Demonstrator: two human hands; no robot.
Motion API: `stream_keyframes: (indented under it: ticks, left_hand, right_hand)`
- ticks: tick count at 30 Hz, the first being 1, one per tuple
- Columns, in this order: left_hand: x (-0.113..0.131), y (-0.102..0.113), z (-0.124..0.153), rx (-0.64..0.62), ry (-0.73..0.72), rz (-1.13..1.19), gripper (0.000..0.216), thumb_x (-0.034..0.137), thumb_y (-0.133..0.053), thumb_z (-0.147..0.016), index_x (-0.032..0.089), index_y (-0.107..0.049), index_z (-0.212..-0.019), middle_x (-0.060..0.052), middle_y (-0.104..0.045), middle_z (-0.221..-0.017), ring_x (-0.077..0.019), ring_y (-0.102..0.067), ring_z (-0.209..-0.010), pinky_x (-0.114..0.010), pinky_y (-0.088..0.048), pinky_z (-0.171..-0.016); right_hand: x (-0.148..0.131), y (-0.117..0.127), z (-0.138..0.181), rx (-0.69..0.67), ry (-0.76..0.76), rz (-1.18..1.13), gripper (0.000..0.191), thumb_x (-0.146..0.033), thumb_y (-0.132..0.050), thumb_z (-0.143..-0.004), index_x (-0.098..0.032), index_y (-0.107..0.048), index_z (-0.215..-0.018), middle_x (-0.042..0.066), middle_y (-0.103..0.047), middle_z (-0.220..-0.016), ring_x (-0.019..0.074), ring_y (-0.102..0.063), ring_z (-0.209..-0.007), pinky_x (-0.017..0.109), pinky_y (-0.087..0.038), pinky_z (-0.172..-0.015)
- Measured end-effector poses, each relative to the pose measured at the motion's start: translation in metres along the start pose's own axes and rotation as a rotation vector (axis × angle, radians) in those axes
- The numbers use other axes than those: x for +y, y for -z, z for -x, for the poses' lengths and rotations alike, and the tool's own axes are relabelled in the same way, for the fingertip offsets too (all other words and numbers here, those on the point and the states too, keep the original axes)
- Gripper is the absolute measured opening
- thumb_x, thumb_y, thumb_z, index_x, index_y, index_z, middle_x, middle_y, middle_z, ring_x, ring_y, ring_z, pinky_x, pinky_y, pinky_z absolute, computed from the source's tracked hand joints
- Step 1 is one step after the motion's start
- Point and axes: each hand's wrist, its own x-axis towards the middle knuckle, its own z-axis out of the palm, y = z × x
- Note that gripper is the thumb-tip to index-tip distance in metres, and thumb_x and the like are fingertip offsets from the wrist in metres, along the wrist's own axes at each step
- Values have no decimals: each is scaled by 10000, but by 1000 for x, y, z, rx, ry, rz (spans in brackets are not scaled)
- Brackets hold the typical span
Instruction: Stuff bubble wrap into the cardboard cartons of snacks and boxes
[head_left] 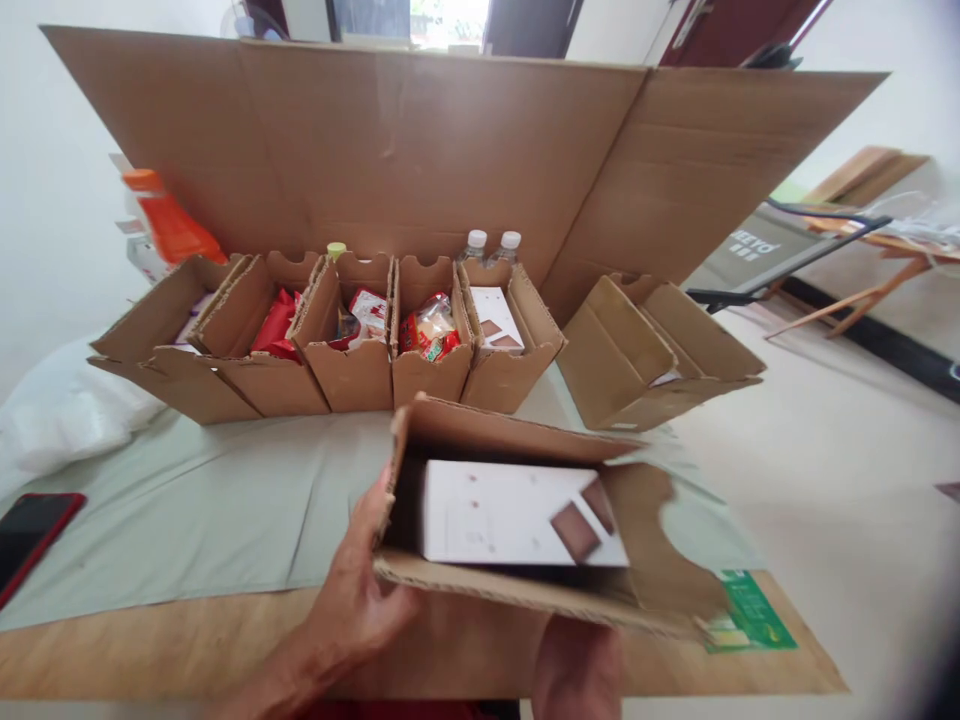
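Close to me, a cardboard box (517,590) is held above the table with its open top tilted toward me. Inside it lies a white carton (495,515) printed with brown squares. My left hand (371,590) grips the box at its left end, thumb on the near side. Under the near edge, my right hand (577,665) touches the box from below; its fingers are hidden by the cardboard. Behind it stands a row of similar boxes (352,380) holding a red packet (277,325), snack bags (431,328) and another white carton (495,320).
Two more cardboard boxes (607,370) stand at the right. A large cardboard sheet (450,150) rises behind the row, with an orange bottle (172,225) at its left. A phone (34,540), a plastic bag (82,410) and a green packet (757,610) lie on the table.
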Motion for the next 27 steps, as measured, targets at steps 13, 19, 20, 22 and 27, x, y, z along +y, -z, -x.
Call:
stream_keyframes:
  ticks: [13,19,20,22,27]
  left_hand:
    - [-50,14,-18,-78,35,-1,947,324,-753,-770,200,-311,-1598,-178,-420,-1609,-398,-415,-1472,-568,-362,-1200]
    - [-49,53,-64,-315,-88,49,1321,562,-905,-618,260,-130,-1644,-159,-196,-1710,-422,-231,-1551,-607,-247,-1238]
    - [-49,52,-72,-348,-92,73,1356,582,-917,-583,250,-140,-1644,-165,-226,-1700,-428,-264,-1539,-604,-273,-1229]
    - [-49,46,-83,-380,-91,132,1399,585,-939,-519,223,-182,-1638,-176,-302,-1671,-441,-357,-1495,-600,-348,-1196]
    - [-43,32,-84,-303,-53,203,1372,542,-924,-529,201,-192,-1638,-155,-292,-1677,-449,-390,-1474,-607,-389,-1171]
  right_hand:
    - [-54,51,-51,2,236,562,476,-512,-651,-913,-223,-673,-1291,97,-658,-1367,357,-551,-1338,496,-398,-1164]
    - [-160,6,-127,-733,676,941,307,-376,-665,-905,-333,-737,-1200,56,-701,-1303,297,-657,-1196,477,-541,-1016]
    - [-165,-9,-135,-883,668,982,339,-381,-677,-885,-330,-738,-1214,56,-698,-1315,307,-649,-1206,482,-552,-996]
    - [-165,-37,-147,-1131,627,1047,490,-346,-735,-806,-323,-705,-1294,53,-685,-1347,326,-634,-1228,488,-545,-1000]
    - [-147,-56,-155,-1312,630,1148,727,-220,-755,-724,-327,-602,-1426,52,-710,-1288,309,-669,-1138,440,-520,-983]
